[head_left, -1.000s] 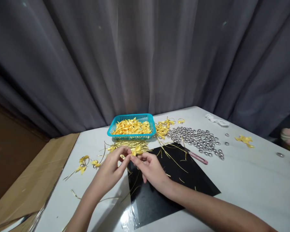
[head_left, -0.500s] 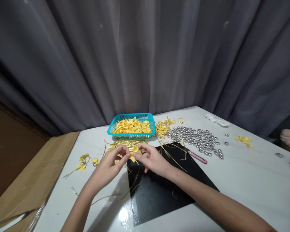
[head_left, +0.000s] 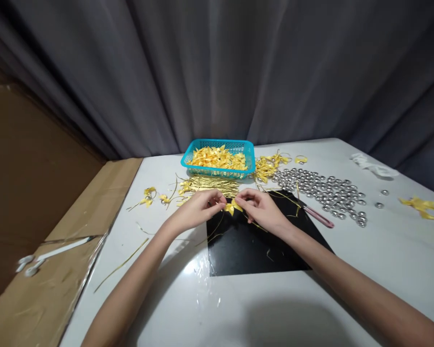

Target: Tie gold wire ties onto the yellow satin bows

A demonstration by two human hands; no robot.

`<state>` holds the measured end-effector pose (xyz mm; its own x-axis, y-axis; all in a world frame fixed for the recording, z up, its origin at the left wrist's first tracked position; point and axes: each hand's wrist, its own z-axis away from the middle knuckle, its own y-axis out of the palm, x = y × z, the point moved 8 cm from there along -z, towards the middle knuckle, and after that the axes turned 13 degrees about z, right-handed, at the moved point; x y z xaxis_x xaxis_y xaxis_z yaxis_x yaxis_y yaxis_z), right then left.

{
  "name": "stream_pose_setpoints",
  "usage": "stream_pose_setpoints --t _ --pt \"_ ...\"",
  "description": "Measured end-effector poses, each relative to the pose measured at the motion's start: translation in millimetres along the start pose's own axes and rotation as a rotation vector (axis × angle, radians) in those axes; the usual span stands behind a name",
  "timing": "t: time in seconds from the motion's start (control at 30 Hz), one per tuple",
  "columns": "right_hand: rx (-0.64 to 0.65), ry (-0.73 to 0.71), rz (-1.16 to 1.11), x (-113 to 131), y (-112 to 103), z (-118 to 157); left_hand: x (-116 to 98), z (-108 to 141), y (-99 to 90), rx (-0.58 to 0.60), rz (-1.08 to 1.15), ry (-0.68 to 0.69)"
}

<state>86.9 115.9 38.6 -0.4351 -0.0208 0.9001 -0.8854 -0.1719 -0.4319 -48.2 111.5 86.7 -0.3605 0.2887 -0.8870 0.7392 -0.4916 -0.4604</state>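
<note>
A yellow ribbon bow is pinched between my two hands above the black mat. My left hand grips its left end with thumb and fingertips. On its right end, the thumb and index finger of my right hand are closed. A bundle of thin gold wire ties lies just behind my hands. Beyond it stands a blue basket full of yellow ribbon pieces. The fingers hide part of the bow.
Many silver domed pieces spread at the right, beside a pink-handled cutter. Finished-looking yellow bows lie by the basket and a yellow ribbon far right. White cloth rests behind. Cardboard and white earphones are at the left.
The view has shifted, so the table sits higher and the earphones show at the left. Both hands still hold the bow, with the fingertips now farther apart along it.
</note>
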Motion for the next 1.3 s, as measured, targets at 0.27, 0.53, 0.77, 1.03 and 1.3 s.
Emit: stream_pose_setpoints --t 0.27,0.53,0.77,1.03,1.3 --pt "0.025 0.115 0.133 -48 -9 10 32 40 12.1 -0.045 -0.188 -0.11" --pt "-0.042 0.029 0.222 -43 -6 11 47 40 55.2 -0.033 -0.579 -0.122" --pt "-0.106 0.017 0.206 -47 -15 12 55 40 60.9 -0.07 -0.663 -0.14" --pt "-0.058 0.146 -0.018 -25 13 69 28 54 44.5 -0.33 -0.234 -0.189" --pt "-0.177 0.391 -0.577 -21 51 111 19 67 83.1 -0.347 0.046 -0.218"
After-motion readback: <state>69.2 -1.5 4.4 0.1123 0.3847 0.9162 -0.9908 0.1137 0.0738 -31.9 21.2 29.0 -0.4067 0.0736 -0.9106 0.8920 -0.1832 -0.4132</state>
